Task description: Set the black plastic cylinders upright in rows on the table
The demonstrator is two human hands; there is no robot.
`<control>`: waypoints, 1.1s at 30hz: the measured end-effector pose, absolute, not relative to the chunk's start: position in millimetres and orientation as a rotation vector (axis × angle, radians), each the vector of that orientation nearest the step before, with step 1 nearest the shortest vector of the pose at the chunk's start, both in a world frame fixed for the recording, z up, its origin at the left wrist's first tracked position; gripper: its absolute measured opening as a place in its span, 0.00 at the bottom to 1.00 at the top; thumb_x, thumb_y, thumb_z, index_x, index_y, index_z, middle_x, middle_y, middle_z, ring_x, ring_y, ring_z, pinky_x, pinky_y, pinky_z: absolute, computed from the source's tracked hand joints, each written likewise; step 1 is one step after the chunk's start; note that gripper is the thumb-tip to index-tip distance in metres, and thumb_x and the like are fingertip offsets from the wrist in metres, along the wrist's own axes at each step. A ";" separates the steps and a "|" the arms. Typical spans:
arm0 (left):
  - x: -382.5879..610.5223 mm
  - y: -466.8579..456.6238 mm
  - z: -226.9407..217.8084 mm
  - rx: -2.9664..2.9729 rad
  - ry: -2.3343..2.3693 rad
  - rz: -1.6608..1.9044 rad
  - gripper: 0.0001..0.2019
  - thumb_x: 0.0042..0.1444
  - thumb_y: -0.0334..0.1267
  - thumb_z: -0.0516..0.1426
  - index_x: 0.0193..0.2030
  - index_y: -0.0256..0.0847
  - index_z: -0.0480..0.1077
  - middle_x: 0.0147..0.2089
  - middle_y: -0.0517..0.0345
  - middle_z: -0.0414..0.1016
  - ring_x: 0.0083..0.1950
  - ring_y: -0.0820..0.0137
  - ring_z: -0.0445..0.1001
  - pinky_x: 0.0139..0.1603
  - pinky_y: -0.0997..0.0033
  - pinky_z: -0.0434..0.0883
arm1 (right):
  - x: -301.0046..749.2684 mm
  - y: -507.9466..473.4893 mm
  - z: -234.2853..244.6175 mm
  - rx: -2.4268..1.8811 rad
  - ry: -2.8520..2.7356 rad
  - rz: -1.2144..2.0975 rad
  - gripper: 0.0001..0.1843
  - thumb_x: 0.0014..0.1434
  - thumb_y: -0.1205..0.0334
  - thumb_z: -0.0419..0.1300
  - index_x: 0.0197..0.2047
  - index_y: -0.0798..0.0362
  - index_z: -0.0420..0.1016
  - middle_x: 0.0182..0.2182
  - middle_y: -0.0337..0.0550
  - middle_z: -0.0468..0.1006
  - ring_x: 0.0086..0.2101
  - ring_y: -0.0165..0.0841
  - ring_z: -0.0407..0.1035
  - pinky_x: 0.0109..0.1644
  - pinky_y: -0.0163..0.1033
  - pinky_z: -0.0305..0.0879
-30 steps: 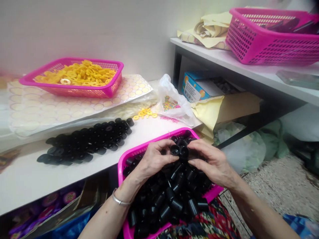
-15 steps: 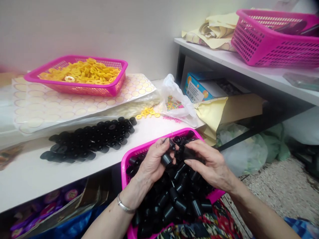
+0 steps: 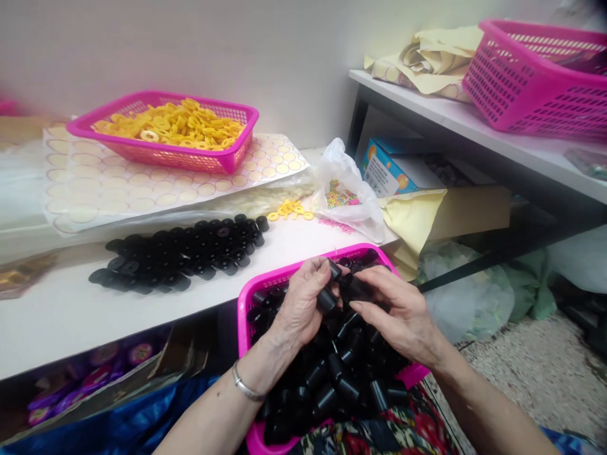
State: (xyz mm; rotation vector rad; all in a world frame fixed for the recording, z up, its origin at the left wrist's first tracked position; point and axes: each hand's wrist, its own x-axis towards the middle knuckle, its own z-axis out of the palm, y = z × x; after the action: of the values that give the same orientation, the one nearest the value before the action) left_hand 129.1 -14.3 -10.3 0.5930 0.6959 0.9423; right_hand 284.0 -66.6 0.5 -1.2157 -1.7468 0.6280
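Note:
A pink plastic basket (image 3: 243, 316) full of short black plastic cylinders (image 3: 348, 388) rests on my lap, and both hands are over it. My left hand (image 3: 303, 300), with a silver bangle at the wrist, is closed on black cylinders (image 3: 327, 301); one sticks out below the fingers and another sits by the thumb. Close on its right, my right hand (image 3: 401, 309) has its fingers curled round a dark cylinder (image 3: 359, 289), partly hidden by them. On the white table (image 3: 222, 292) to the left, many similar black cylinders (image 3: 180, 253) stand packed in rows.
A pink basket (image 3: 227, 163) of yellow rings stands on a sheet printed with circles (image 3: 279, 158). Loose yellow rings (image 3: 290, 210) and a plastic bag of small coloured beads (image 3: 348, 189) lie on the table. Rightward are a cardboard box (image 3: 478, 208) and a shelf with another pink basket (image 3: 526, 88).
The view has shifted slightly, so the table and baskets sit a little further right. Both hands stay close together over the basket, still holding black cylinders.

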 end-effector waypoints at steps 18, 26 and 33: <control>126.8 -14.6 -12.6 0.631 0.663 1.040 0.19 0.46 0.39 0.66 0.40 0.38 0.63 0.37 0.56 0.77 0.24 0.77 0.68 0.24 0.77 0.68 | 274.3 -64.5 -0.3 -1.226 -1.824 0.387 0.19 0.55 0.73 0.56 0.50 0.50 0.70 0.38 0.47 0.72 0.39 0.37 0.70 0.43 0.41 0.70; 126.8 -18.7 -16.3 0.696 0.702 1.035 0.15 0.43 0.36 0.67 0.38 0.38 0.71 0.39 0.55 0.78 0.34 0.71 0.74 0.31 0.74 0.71 | 271.9 -62.6 0.6 -1.206 -1.829 0.437 0.19 0.57 0.72 0.57 0.51 0.49 0.69 0.38 0.46 0.72 0.38 0.35 0.70 0.41 0.40 0.71; 118.5 -31.4 -17.1 1.236 0.959 1.147 0.14 0.45 0.35 0.66 0.41 0.44 0.79 0.43 0.55 0.79 0.45 0.65 0.75 0.51 0.66 0.70 | 269.9 -63.1 -9.3 -1.192 -1.764 0.427 0.17 0.55 0.74 0.57 0.47 0.50 0.68 0.40 0.46 0.72 0.40 0.35 0.71 0.44 0.40 0.72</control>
State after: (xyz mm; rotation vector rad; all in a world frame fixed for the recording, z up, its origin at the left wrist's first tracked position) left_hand 118.5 -31.4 -17.1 1.2359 0.9593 1.1474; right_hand 269.9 -63.1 -9.3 -1.1923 -1.7643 0.4270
